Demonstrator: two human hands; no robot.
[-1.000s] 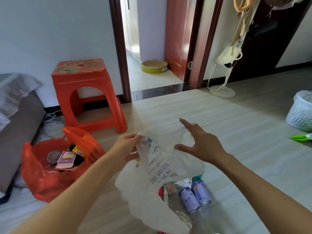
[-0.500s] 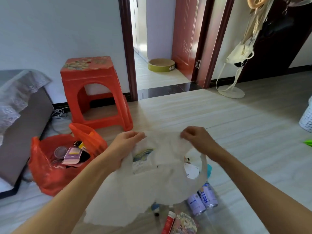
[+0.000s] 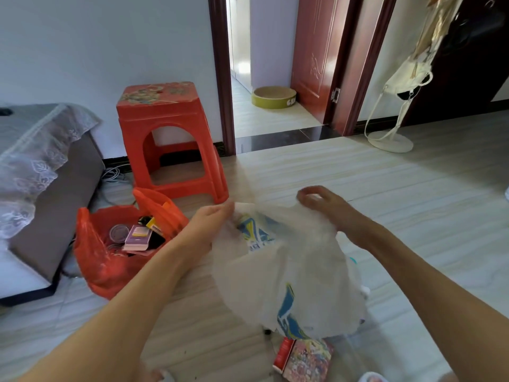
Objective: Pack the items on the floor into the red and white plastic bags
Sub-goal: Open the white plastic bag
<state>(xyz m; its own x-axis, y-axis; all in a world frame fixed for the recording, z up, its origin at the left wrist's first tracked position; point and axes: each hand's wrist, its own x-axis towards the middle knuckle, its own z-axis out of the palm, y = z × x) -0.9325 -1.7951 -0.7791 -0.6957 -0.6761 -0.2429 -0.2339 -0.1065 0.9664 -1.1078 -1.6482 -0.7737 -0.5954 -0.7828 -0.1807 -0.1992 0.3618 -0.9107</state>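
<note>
With the left hand [image 3: 212, 224] pinching the white plastic bag [image 3: 289, 274] and the right hand [image 3: 327, 208] loosely curled on its rim, the thin film could slip free or fall closed over the printed box [image 3: 303, 359] beneath.

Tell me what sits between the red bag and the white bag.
In the head view, the left forearm crosses that gap, its left hand gripping the white bag. Under it, between that and the red bag, only bare floor shows.

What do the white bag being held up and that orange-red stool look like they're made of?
White bag: thin plastic film, it seems; semi-translucent, crinkled, hanging limp, with blue print. Stool: apparently moulded hard plastic; one-piece legs, smooth and slightly glossy, with a floral pattern on top.
</note>
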